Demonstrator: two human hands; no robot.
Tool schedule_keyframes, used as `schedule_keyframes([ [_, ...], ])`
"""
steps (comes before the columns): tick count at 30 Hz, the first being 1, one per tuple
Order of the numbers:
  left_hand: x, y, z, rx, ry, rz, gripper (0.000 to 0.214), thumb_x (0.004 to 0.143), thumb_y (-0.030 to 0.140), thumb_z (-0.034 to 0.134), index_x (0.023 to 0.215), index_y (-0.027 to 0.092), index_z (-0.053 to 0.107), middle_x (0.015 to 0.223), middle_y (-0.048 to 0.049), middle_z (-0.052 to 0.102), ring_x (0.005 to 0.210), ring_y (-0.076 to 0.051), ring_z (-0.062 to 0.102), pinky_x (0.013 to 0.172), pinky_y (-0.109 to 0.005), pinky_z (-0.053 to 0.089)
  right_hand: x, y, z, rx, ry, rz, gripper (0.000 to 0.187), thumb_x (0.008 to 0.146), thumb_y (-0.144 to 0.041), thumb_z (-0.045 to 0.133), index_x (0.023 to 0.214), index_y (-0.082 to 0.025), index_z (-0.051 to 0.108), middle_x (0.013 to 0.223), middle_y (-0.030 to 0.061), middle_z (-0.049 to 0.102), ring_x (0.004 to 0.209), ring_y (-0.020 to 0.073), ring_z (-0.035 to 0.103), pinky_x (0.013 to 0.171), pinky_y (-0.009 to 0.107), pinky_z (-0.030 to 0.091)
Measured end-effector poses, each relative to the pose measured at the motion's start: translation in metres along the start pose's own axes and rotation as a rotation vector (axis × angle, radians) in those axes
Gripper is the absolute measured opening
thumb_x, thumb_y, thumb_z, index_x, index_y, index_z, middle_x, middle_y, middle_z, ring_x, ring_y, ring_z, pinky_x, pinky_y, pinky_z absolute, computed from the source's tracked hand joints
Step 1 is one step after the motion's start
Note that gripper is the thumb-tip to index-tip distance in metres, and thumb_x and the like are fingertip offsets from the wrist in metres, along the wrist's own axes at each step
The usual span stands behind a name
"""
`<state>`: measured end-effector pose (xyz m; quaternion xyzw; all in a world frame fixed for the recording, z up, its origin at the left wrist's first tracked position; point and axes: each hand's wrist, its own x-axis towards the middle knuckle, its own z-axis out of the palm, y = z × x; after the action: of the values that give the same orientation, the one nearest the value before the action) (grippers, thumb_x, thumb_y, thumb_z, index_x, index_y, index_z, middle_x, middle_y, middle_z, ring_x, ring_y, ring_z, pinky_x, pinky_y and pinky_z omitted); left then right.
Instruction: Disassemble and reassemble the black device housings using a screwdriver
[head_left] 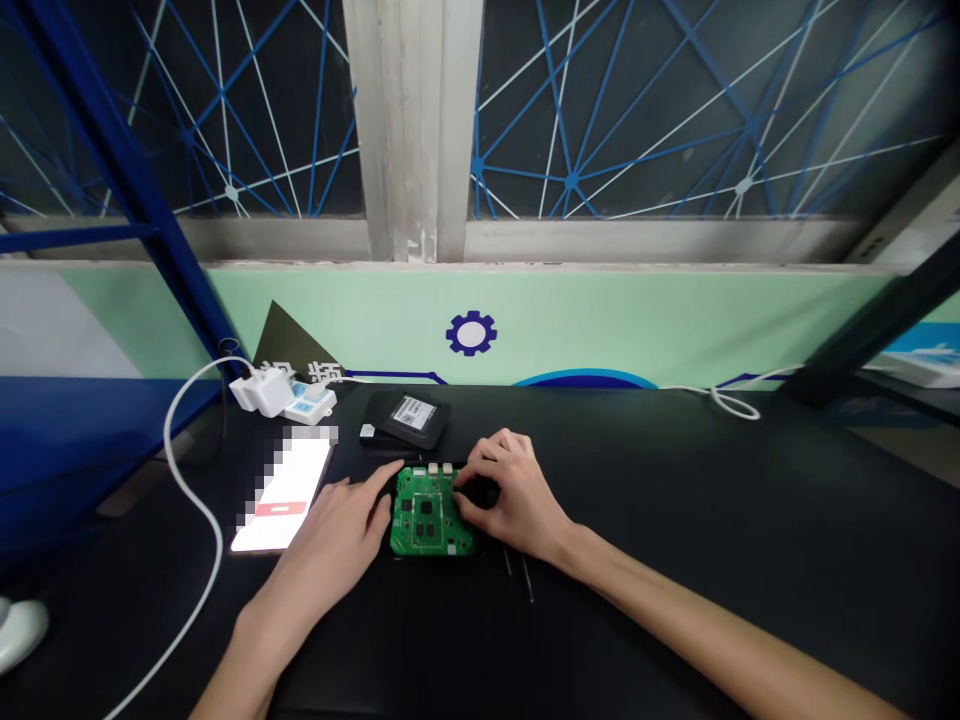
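Note:
A green circuit board point(427, 530) with dark chips lies flat in a black shallow case on the black table. My left hand point(337, 525) rests at its left side; the index finger stretches to the upper left corner, and the thumb lies apart along the left edge. Over the right part of the board, my right hand point(514, 495) has thumb and index finger curled into a pinch. Their tips meet near the board's surface, and whatever is between them is too small to make out. Thin metal tools point(529, 580) lie right of the board, below my right hand.
Behind the board sits a black box-like device with a white label point(412, 412). A lit phone screen point(281, 500) lies left of my left hand. A white charger point(262, 390) in a power strip point(311, 403) trails a white cable point(214, 520). A wall stands behind the table.

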<state>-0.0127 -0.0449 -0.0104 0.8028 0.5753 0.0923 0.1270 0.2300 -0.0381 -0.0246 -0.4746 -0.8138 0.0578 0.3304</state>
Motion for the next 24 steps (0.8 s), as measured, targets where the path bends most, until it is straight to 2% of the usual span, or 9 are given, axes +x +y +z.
schedule_keyframes([
  [6,-0.001,-0.001,0.001,-0.034,0.018,0.015,0.051,0.102,0.036,0.03,0.152,0.032,0.043,0.108,-0.0088,0.074,0.105,-0.032,0.066,0.087,-0.044,0.051,0.0,-0.001,-0.002,0.01,0.003,0.008,0.008,0.077,-0.021,0.076,0.082,-0.026,0.071,0.086,0.0031,0.067,0.088,0.0246,0.053,0.088,0.047,0.038],
  [12,-0.001,-0.001,-0.001,-0.045,-0.009,0.021,0.051,0.102,0.034,0.03,0.152,0.03,0.041,0.106,-0.0085,0.074,0.104,-0.032,0.067,0.087,-0.043,0.05,0.001,0.005,-0.004,0.033,0.059,0.015,0.012,0.083,-0.02,0.069,0.094,-0.025,0.067,0.099,0.0045,0.07,0.096,0.0257,0.057,0.088,0.045,0.039],
  [15,0.0,-0.001,-0.002,-0.065,-0.011,0.025,0.052,0.102,0.033,0.03,0.154,0.026,0.038,0.102,-0.0092,0.074,0.103,-0.031,0.067,0.087,-0.042,0.05,0.004,0.01,-0.001,0.048,0.064,0.007,0.018,0.086,-0.019,0.066,0.103,-0.025,0.064,0.107,0.0054,0.069,0.101,0.0259,0.059,0.092,0.046,0.041],
  [18,0.0,-0.002,-0.001,-0.049,-0.004,0.031,0.051,0.102,0.033,0.03,0.151,0.023,0.042,0.104,-0.0111,0.074,0.1,-0.031,0.068,0.086,-0.042,0.05,0.011,0.015,0.0,0.069,0.037,-0.029,0.026,0.088,-0.02,0.064,0.114,-0.024,0.06,0.118,0.0083,0.066,0.11,0.0271,0.058,0.094,0.045,0.044],
  [24,0.001,-0.003,0.001,-0.041,0.005,0.026,0.051,0.102,0.034,0.031,0.151,0.023,0.043,0.106,-0.012,0.073,0.098,-0.03,0.068,0.082,-0.04,0.051,0.041,0.017,0.004,-0.024,-0.024,-0.01,0.047,0.085,-0.033,0.069,0.127,-0.021,0.055,0.131,0.0138,0.062,0.12,0.0325,0.054,0.1,0.051,0.045],
])
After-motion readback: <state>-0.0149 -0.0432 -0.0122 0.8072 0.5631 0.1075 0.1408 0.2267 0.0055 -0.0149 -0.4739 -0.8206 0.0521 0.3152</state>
